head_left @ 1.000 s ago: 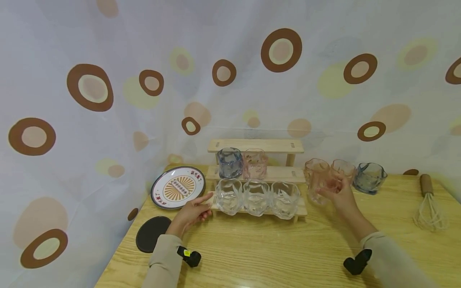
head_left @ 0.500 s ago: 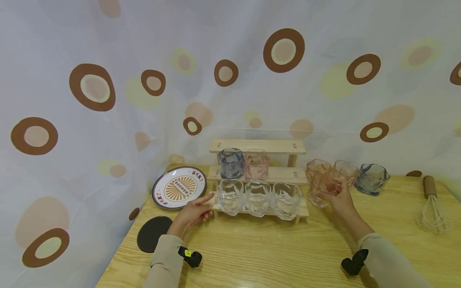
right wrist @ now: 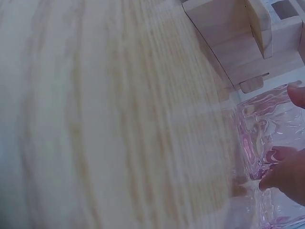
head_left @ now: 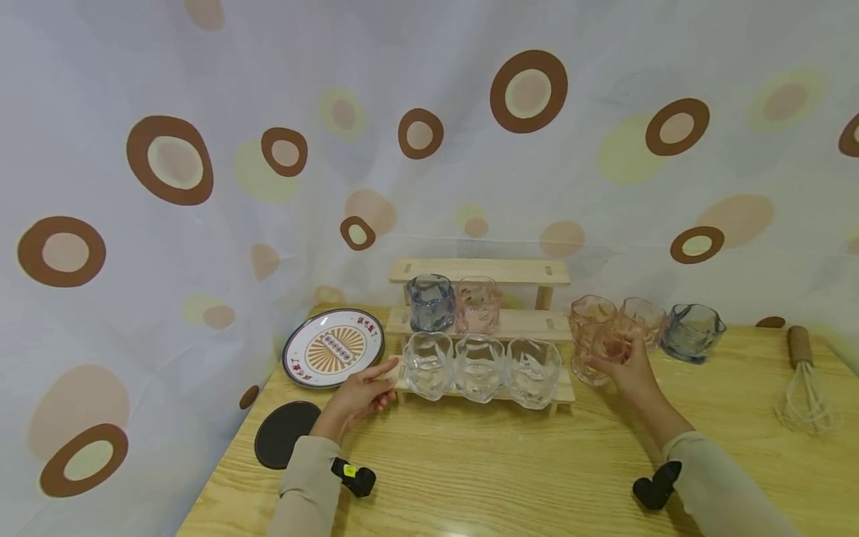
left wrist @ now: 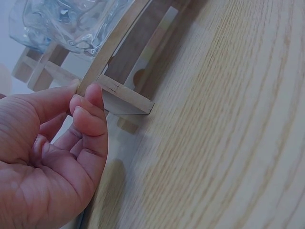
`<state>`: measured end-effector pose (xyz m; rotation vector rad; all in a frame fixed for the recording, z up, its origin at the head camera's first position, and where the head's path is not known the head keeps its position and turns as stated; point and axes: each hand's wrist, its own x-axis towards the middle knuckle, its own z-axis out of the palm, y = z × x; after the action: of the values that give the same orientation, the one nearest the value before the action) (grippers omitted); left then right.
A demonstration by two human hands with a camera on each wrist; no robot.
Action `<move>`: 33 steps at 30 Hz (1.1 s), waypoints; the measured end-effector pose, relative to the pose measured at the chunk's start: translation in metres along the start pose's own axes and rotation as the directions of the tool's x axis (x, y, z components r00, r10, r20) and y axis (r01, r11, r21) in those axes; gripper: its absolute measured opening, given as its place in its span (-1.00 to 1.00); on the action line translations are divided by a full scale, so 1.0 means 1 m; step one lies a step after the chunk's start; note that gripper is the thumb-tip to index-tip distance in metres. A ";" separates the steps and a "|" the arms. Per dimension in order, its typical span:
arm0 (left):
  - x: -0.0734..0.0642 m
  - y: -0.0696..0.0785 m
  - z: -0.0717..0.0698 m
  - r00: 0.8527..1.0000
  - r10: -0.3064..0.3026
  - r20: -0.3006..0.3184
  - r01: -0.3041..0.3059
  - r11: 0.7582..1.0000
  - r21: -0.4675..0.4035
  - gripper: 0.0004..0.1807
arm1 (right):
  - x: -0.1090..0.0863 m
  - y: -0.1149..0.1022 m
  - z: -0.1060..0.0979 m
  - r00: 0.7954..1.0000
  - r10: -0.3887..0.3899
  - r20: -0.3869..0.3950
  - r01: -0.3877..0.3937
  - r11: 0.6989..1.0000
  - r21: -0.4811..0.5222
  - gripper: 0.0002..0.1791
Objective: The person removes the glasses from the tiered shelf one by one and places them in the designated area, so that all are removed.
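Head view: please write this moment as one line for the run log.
left hand: grips wooden rack | right hand: holds pink glass | front shelf: three clear glasses

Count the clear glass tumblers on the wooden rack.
3: left tumbler, middle tumbler and right tumbler, side by side on the lowest shelf of the wooden rack.

Right grip [right wrist: 290, 175] and pink glass [right wrist: 267, 126] partly beyond right wrist view's edge.
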<state>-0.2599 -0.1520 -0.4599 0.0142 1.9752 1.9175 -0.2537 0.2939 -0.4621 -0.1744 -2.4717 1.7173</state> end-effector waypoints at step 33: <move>-0.001 0.002 0.000 1.000 -0.017 -0.011 0.017 1.000 0.024 -0.48 | -0.004 -0.004 -0.007 0.996 0.050 0.068 -0.050 0.999 0.001 0.13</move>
<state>-0.2594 -0.1521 -0.4578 -0.0066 1.9992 1.8871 -0.2484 0.2985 -0.4558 -0.1818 -2.5333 1.7749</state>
